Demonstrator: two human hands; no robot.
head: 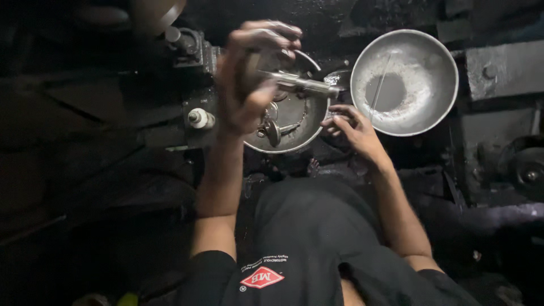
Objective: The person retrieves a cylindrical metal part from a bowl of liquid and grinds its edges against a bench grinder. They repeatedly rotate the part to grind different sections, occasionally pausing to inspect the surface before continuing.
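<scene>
My left hand (249, 76) is raised over a small metal bowl (309, 136) and grips a short steel rod-like tool (303, 85) that points right. The bowl holds a valve-shaped part (276, 131) and other small metal pieces in dark oily liquid. My right hand (350, 127) rests at the bowl's right rim with its fingers curled; whether it holds anything is hidden. To the right, a larger metal bowl (430, 62) has a pool of dark liquid and a thin wire (378, 88) lying in it.
Dark, greasy machine parts surround the bowls: a block with a round white knob (199, 118) at the left and heavy metal castings (501, 71) at the right. My black shirt (306, 243) fills the bottom middle. The left side is in deep shadow.
</scene>
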